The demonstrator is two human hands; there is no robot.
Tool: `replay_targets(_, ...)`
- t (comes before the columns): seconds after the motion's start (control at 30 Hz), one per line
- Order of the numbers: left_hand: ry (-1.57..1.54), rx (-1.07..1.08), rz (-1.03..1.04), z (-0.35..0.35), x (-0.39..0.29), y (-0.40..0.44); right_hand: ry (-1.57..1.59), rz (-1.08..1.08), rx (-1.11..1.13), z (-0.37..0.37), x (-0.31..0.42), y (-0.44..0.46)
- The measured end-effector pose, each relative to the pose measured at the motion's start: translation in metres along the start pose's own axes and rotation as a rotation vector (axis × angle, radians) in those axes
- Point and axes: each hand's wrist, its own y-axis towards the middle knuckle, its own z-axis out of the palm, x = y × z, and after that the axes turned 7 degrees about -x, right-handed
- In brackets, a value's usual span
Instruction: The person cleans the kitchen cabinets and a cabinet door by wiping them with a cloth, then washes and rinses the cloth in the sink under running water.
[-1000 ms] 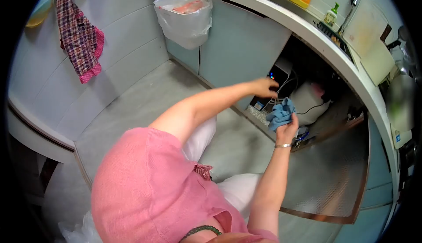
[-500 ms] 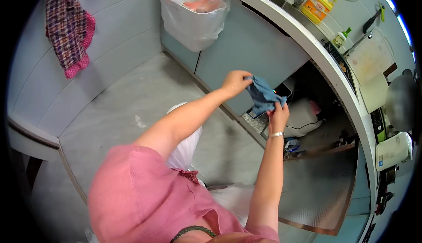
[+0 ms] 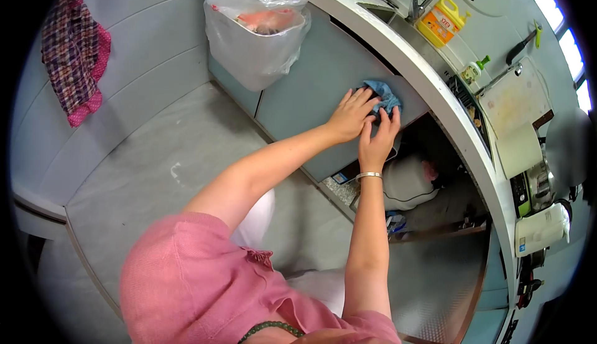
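Observation:
A crumpled blue cloth (image 3: pixel 382 93) lies against the upper part of the grey-blue cabinet door (image 3: pixel 311 76), just below the counter edge. My left hand (image 3: pixel 353 117) has its fingers over the cloth's left side, holding it to the door. Just below and to the right is my right hand (image 3: pixel 377 142), wearing a silver bracelet. Its fingers are stretched and apart, with the tips at the cloth's lower edge. Part of the cloth is hidden beneath my fingers.
Left of the cloth hangs a bin with a plastic liner (image 3: pixel 255 45). An open cabinet holds a white rounded container (image 3: pixel 407 182); its lowered door (image 3: pixel 435 282) juts out. On the counter stand a yellow jug (image 3: pixel 440 23) and a faucet (image 3: pixel 415 9).
The cloth, stretched between both hands in the air before, is now bunched against the cabinet door. Both hands have moved up and closer together; the right hand's fingers have spread.

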Motion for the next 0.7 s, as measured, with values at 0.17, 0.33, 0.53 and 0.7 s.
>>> replay_targets(0.17,0.356,-0.054,0.156,-0.012,0.020,0.038,-0.507,-0.255,0.095,0.026,0.006,0.029)
replay_targets(0.33,0.604,-0.242,0.173,-0.032,0.083,0.063,-0.425,-0.345,0.101,0.080,0.037,0.059)
replay_targets(0.53,0.405,-0.340,0.026,-0.032,0.132,0.057,-0.338,-0.439,0.164,0.130,0.053,0.081)
replay_targets(0.7,0.666,0.022,-0.332,0.011,0.163,-0.056,-0.306,-0.495,0.511,0.141,0.039,0.028)
